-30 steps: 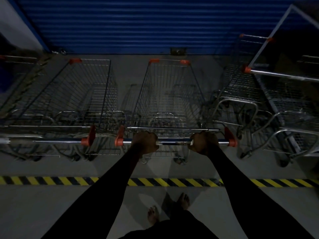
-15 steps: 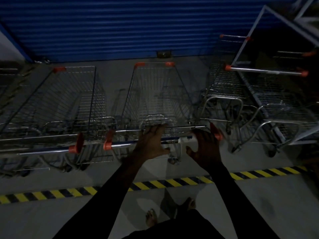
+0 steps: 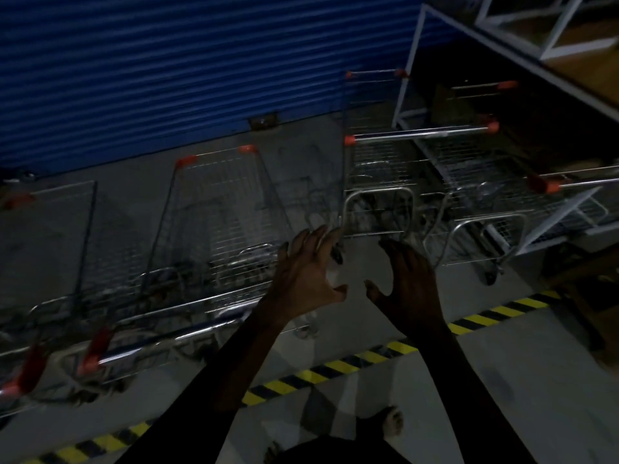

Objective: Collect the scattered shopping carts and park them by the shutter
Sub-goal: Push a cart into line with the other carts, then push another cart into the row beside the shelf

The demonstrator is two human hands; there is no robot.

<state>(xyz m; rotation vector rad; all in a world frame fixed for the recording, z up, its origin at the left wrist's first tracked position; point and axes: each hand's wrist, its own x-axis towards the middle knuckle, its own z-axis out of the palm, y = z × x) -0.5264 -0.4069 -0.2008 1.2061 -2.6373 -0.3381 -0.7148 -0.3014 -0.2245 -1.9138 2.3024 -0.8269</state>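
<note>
In the head view, the left hand and right hand are hovering with fingers spread, holding nothing (a second ago both were gripping the handle); the cart is now sitting parked beside other carts, facing the shutter, so fetching another seems next.

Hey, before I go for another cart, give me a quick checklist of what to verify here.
1. Left hand empty, fingers spread: ok.
2. Right hand empty: ok.
3. Silver wire shopping cart with blue handle points at the blue ribbed shutter: ok.
4. That cart sits past the yellow-and-black striped floor tape: ok.
5. Clearance to the neighbouring silver wire cart on its left: cannot tell.
</note>
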